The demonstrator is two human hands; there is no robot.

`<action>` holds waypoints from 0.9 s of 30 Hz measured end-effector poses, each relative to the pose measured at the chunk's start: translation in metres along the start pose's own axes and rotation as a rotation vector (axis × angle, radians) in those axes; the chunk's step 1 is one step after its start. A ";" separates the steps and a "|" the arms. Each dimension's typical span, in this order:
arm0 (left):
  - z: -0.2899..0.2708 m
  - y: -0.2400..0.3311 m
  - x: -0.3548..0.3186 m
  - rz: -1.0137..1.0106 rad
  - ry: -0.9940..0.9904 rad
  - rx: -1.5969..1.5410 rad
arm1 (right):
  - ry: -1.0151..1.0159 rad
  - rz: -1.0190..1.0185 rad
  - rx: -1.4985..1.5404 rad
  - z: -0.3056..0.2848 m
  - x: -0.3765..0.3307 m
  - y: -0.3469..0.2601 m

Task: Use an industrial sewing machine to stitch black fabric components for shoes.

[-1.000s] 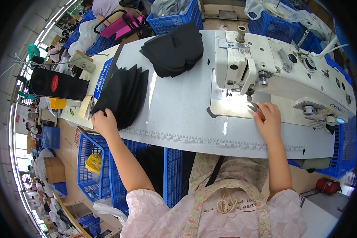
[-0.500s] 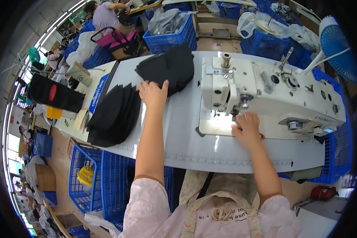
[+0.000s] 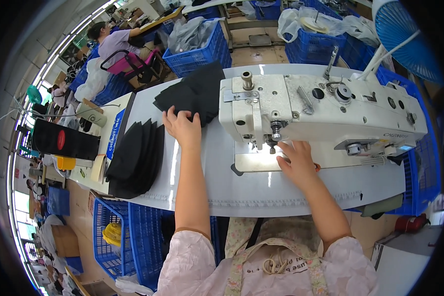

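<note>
The left hand [image 3: 183,132] is at the near edge of the far stack of black cloth pieces [image 3: 195,91], its fingers spread and its fingertips at the lowest layers; they appear to touch the cloth, but whether they pinch any of it cannot be told. That stack lies just beyond the left hand, fanned toward the left, its right side reaching the head of the white sewing machine [image 3: 320,111] in this view. A second stack of black cloth pieces [image 3: 134,160] lies to the left of the same hand and nearer the person, apart from the fingers, its layers stepped like a fan on the pale counter [image 3: 207,172]. The right hand [image 3: 299,165] is well apart from both stacks, beside the lit needle area of the machine, with its fingers loosely bent and the thumb pointing left. An orange-red handle [image 3: 317,167] shows at the outer side of the right palm; the hand hides the rest, so how firmly it is gripped cannot be told. Between the forearms, a printed ruler scale [image 3: 261,202] runs along the counter's near edge. Below the left part of the counter stand blue baskets [image 3: 145,246].
</note>
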State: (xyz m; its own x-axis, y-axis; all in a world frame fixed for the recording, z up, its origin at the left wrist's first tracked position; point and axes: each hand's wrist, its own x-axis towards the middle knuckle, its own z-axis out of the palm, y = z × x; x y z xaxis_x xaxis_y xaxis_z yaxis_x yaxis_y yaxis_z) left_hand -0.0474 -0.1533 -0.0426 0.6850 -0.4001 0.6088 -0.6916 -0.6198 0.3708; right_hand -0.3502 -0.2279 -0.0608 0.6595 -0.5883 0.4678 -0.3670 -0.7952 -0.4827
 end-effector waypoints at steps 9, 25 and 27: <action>0.026 0.038 -0.015 -0.715 -0.451 -1.684 | -0.072 -0.014 -0.141 0.000 0.014 -0.004; 0.044 0.034 -0.039 0.351 -0.693 -0.336 | -0.264 0.021 -0.226 0.031 0.039 0.014; 0.032 0.040 -0.044 0.443 -0.665 -0.367 | -0.326 0.020 -0.281 0.019 0.039 0.012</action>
State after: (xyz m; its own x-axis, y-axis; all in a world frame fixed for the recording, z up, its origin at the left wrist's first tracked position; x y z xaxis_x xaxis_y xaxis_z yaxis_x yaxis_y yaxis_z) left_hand -0.0980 -0.1822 -0.0763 0.2483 -0.9337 0.2578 -0.8770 -0.1036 0.4693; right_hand -0.3162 -0.2579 -0.0629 0.8066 -0.5630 0.1803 -0.5167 -0.8196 -0.2477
